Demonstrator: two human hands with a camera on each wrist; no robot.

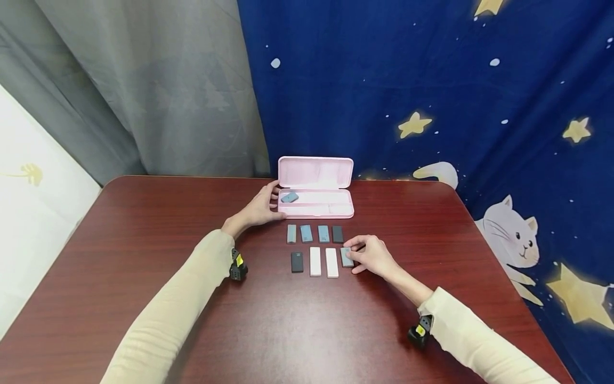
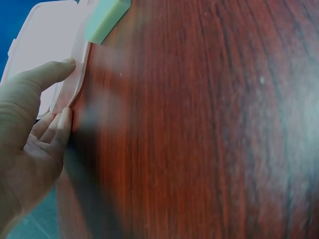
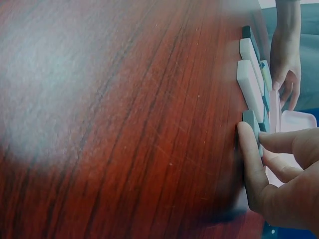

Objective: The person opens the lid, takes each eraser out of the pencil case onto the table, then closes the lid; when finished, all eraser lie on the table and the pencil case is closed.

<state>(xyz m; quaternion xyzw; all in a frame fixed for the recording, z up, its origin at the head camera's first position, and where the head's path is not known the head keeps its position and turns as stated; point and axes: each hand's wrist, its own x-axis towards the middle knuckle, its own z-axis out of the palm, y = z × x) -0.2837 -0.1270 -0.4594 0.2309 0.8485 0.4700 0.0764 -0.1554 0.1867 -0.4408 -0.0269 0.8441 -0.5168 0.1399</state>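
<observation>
My left hand [image 1: 261, 207] holds the left end of an open pink pencil case [image 1: 314, 217], its lid standing up. In the left wrist view the thumb lies on the case's edge and the fingertips bear against its corner. One blue-grey eraser [image 1: 290, 197] lies inside the case at the left. On the table, my right hand [image 1: 376, 256] pinches a grey-blue eraser [image 1: 346, 258] between thumb and fingers at the right end of the front row. Beside it lie two white erasers [image 1: 332, 263] and a black eraser [image 1: 297, 262].
Behind them runs another row: a grey-green eraser [image 1: 291, 234], two blue erasers [image 1: 306, 233] and a dark eraser [image 1: 337, 234]. The brown table [image 1: 192, 298] ends just behind the case, where a blue starry curtain [image 1: 336, 80] hangs.
</observation>
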